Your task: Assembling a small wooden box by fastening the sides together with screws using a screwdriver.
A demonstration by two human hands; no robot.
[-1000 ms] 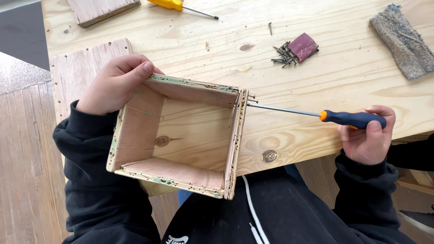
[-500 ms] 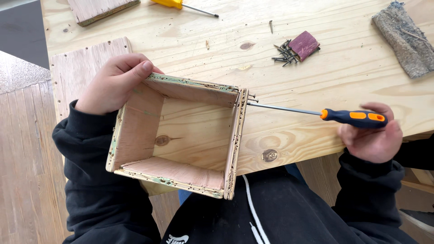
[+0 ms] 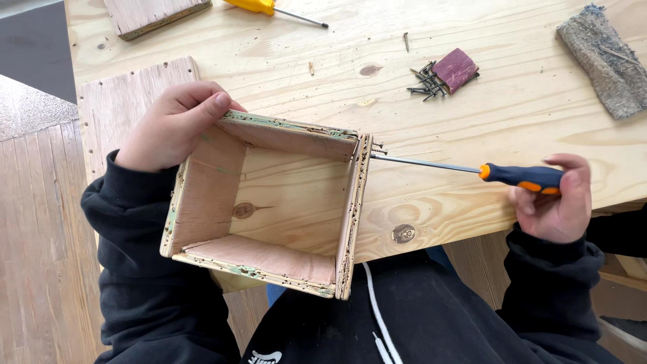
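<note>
One open wooden box lies on its side at the near edge of the counter, its open mouth facing up toward the camera and its near part overhanging the person's lap. The left hand is closed over the box's far left corner, thumb on the rim. Right of the box, the right hand is wrapped around the dark and orange handle of a screwdriver; its thin shaft runs level to the box's far right corner, where the tip meets a screw sticking out of the edge.

Two screwdrivers show in all: the second, a yellow one, lies well beyond the box at the far edge. Right of and beyond the box sits one small dark red block with a heap of dark screws touching it, and one loose screw just beyond. One grey rough pad lies far right of the box. Two flat boards are present: one under the left hand, one beyond it.

The counter is pale knotty plywood; left of the box is weathered plank flooring.
</note>
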